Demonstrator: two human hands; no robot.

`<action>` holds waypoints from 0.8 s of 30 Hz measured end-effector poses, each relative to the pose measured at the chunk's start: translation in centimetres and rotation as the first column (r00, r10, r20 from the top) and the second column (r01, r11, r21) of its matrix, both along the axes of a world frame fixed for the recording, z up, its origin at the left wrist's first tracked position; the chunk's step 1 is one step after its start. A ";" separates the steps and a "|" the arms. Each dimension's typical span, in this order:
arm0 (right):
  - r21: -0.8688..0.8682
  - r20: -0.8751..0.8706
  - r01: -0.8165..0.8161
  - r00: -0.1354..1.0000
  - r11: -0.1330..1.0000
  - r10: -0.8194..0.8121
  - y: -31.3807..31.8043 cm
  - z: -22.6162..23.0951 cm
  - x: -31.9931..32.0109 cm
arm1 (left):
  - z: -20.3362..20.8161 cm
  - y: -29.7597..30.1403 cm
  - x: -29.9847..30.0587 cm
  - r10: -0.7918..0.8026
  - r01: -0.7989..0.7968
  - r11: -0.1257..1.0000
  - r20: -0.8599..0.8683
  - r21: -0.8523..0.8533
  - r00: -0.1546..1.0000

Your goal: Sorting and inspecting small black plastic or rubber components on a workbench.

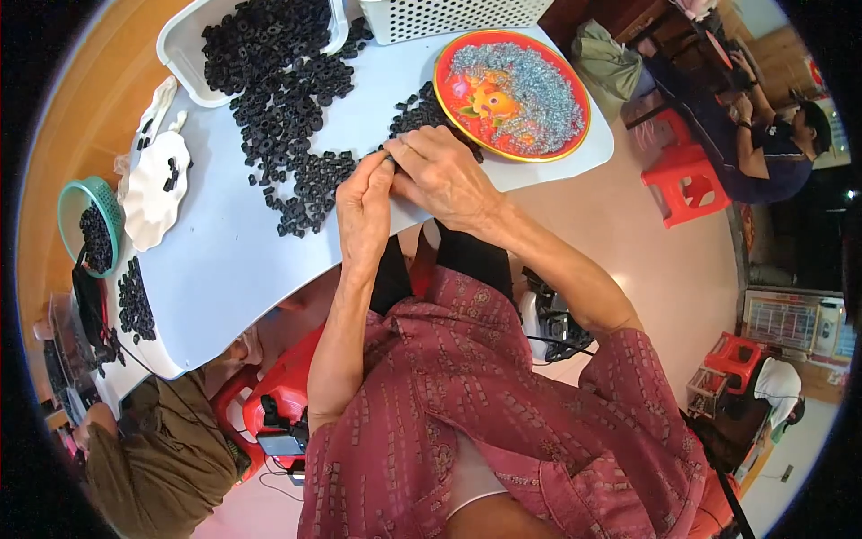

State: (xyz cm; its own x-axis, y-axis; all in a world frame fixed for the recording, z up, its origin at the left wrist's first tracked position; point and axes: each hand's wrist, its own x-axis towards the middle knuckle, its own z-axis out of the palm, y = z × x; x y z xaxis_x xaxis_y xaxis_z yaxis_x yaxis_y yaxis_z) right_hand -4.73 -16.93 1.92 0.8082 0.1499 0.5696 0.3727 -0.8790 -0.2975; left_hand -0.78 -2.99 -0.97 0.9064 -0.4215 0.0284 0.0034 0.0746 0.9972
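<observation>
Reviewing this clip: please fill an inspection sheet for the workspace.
Surface: pale blue table, edge curved.
Job's things: black parts, loose and in a white bin; red plate bearing small shiny pieces.
Clutter: white wavy-edged dish, green basket.
Hands: left hand and right hand pinch a small dark piece, mostly hidden.
Cables: thin dark cord beside the person.
Surroundings: seated person, red stool, brown sleeve.

A smooth tabletop (211, 269) is topped with matt, plastic-looking black pieces (287, 108); at right, glossy beads (548, 99) are held by a shiny plate (444, 83).
</observation>
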 end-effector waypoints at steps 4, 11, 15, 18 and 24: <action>-0.014 0.049 -0.002 0.999 1.000 0.003 -0.2 0.0 0.5 | 0.0 -0.3 0.2 0.017 -0.017 1.000 0.040 0.017 0.999; 0.184 -0.381 -0.078 0.913 0.980 0.145 -3.8 4.1 1.9 | 0.5 -0.1 -0.1 -0.117 0.089 0.970 -0.114 -0.224 0.987; 0.094 -0.128 0.107 0.987 0.990 -0.095 -7.1 7.1 6.6 | 0.5 0.2 -0.4 -0.065 0.056 0.985 -0.049 -0.165 0.997; 0.149 -0.151 0.282 0.954 0.948 -0.260 -10.9 10.1 10.3 | 1.2 0.2 -0.4 -0.072 0.069 0.995 -0.050 -0.069 0.996; -0.263 0.334 0.170 0.940 0.950 -0.075 -9.7 9.8 13.4 | 1.5 -0.1 -0.4 -0.089 0.082 0.989 -0.049 -0.122 0.995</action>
State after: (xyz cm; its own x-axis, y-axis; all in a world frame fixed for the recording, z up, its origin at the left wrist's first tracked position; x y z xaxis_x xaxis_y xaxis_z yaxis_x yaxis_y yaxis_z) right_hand 8.69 -26.67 11.76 0.6156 0.2548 0.7457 0.2896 -0.9532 0.0866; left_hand -1.18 -3.05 0.49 0.8687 -0.4941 0.0352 0.0685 0.1902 0.9794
